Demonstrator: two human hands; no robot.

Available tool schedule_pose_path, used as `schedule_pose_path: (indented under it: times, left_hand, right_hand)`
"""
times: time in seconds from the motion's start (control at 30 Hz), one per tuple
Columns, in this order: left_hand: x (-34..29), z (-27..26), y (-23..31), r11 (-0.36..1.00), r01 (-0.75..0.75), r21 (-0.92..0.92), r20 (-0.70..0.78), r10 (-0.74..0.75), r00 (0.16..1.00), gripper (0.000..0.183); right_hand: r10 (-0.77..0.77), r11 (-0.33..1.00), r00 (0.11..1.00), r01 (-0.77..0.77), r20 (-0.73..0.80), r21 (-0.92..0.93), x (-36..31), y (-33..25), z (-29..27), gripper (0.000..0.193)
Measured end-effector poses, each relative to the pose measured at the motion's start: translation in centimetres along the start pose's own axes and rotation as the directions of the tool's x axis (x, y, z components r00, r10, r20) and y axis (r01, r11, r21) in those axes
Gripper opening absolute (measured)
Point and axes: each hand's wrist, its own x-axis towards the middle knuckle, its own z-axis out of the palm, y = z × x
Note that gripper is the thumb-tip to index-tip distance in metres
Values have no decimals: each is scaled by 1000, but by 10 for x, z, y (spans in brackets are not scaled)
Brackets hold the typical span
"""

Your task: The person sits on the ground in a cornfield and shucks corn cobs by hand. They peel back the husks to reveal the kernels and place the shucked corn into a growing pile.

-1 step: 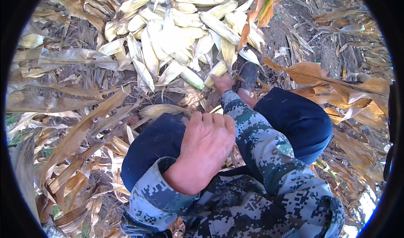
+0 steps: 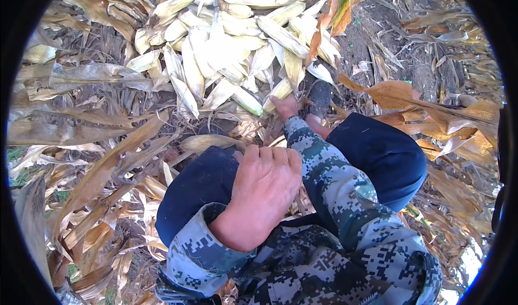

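Note:
My right hand (image 2: 286, 108) reaches out to the near edge of a heap of corn ears (image 2: 237, 11) in pale husks. Its fingers are closed on the lower end of one ear of corn (image 2: 278, 92), which still lies against the heap. Beside it rests another husked ear (image 2: 248, 100) with a greenish tip. My left hand (image 2: 264, 189) is held back near my left knee, its fingers curled under with the knuckles up. Whatever is inside that fist, if anything, is hidden from view.
My bent knees, in dark trousers (image 2: 377, 156), flank my right forearm. A dark shoe (image 2: 319, 97) stands just right of my right hand. Dry corn leaves (image 2: 102, 76) cover the ground at both sides, and a brown leaf (image 2: 324, 24) overhangs the heap's right edge. Bare soil (image 2: 372, 35) shows beyond it.

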Motion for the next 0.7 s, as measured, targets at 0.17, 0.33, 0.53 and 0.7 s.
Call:
schedule_pose_path:
  times: [0.17,0.33,0.53,0.7]
  left_hand:
    - [1,-1,-2,1000,5,-10,9,-5,1000,24]
    - [-1,-7,-8,996,63,-61,63,-59,996,30]
    - [1,-4,-31,984,140,-114,-143,-155,977,34]
    - [-1,0,-53,952,307,14,-137,-302,943,51]
  right_hand:
    - [-66,998,997,67,41,-17,7,-1,-8,63]
    - [-25,906,963,-92,269,413,-3,6,-4,53]
    - [-68,686,801,-395,595,611,-79,-53,-75,40]
    - [-306,641,695,-355,651,680,-130,-109,-110,34]
